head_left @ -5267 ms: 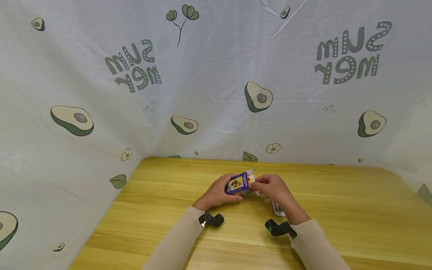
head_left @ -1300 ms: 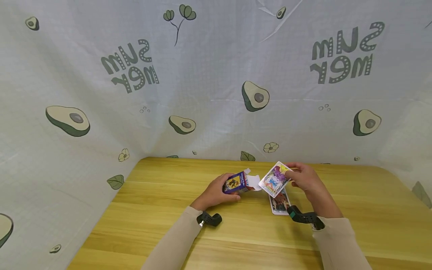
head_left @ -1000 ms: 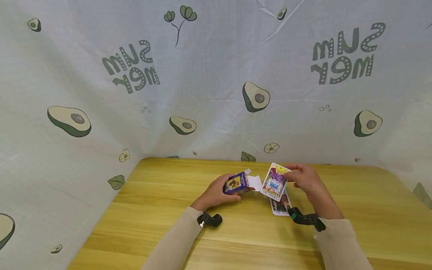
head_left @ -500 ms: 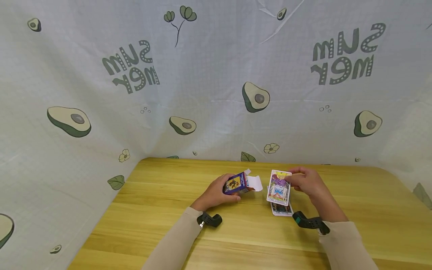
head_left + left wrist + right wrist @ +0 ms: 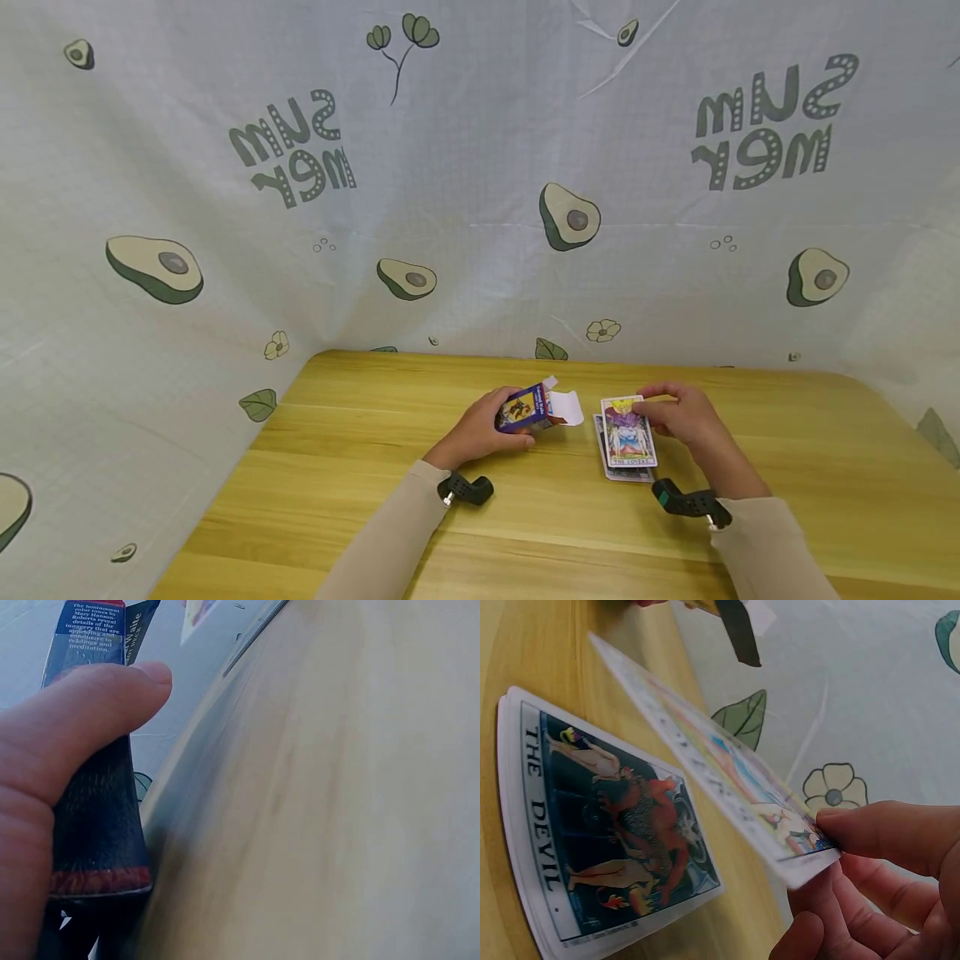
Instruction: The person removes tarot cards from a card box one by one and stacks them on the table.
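My left hand (image 5: 480, 429) grips a blue tarot card box (image 5: 522, 408), thumb along its near side. The box lies tilted, its white flap (image 5: 566, 407) standing open toward the right. Between thumb and fingers, my right hand (image 5: 686, 417) pinches a tarot card marked The Lovers (image 5: 628, 437) by its upper right corner. Under that card, a stack of tarot cards (image 5: 622, 832) rests on the table with The Devil face up on top. A gap shows between the held card and the stack in the right wrist view. How many cards are held is unclear.
The wooden table (image 5: 360, 483) reaches back to a pale cloth (image 5: 480, 300) printed with avocados and lettering. A black wrist-camera mount sits at each cuff.
Earlier the right hand was at the box's mouth; it then carried The Lovers card rightward. Over the last second the card turned upright and lowered over the stack. The left hand stays put.
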A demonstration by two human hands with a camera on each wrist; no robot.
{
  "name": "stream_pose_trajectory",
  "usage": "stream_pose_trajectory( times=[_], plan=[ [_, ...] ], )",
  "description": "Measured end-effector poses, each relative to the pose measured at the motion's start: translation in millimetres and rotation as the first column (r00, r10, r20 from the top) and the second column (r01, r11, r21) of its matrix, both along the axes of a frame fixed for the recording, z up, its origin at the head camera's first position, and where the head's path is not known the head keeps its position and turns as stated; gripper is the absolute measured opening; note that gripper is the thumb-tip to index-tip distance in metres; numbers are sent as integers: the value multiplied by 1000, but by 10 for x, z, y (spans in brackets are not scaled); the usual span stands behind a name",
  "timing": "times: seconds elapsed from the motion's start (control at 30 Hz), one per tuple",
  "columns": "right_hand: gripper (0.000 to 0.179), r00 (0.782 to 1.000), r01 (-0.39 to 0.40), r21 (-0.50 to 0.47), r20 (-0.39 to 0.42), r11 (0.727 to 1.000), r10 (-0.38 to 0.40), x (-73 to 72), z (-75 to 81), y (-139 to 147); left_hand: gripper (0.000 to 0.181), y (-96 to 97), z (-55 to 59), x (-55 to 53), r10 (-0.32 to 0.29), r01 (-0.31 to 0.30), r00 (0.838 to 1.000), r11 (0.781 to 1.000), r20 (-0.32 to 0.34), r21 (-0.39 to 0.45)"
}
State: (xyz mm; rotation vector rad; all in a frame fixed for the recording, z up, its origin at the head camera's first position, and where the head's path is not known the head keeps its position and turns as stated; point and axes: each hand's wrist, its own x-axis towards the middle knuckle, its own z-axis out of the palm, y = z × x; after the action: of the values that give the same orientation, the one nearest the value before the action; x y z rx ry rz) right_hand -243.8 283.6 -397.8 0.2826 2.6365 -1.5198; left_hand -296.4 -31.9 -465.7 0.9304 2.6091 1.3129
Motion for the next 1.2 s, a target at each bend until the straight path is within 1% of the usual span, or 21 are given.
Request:
stream_pose_trajectory(
  times=[0.33, 0.47, 0.7, 0.9, 1.07, 1.2],
  plan=[
    [42, 1000, 17, -32, -3, 999, -17, -36, -117, 1, 74, -4, 10, 1, -4, 4, 1000, 1000, -8, 7],
    [42, 1000, 19, -7, 4, 1000, -19, -53, -141, -2, 73, -1, 7, -2, -5, 6, 1000, 1000, -11, 14],
    [42, 1000, -1, 47, 11, 999, 1, -77, -161, -10, 74, -4, -17, -13, -2, 2, 1000, 1000, -5, 18],
    [42, 1000, -4, 50, 22, 999, 3, -94, -219, -1, 74, -3, -27, -20, 2, -2, 1000, 1000, -11, 17],
    [41, 1000, -6, 55, 21, 998, 5, -101, -238, 10, 74, -1, -31, -22, 2, -2, 1000, 1000, -10, 12],
    [39, 1000, -10, 78, 18, 997, 9, -105, -246, 16, 74, 0, -27, -23, 3, -3, 1000, 1000, -12, 10]
  ],
)
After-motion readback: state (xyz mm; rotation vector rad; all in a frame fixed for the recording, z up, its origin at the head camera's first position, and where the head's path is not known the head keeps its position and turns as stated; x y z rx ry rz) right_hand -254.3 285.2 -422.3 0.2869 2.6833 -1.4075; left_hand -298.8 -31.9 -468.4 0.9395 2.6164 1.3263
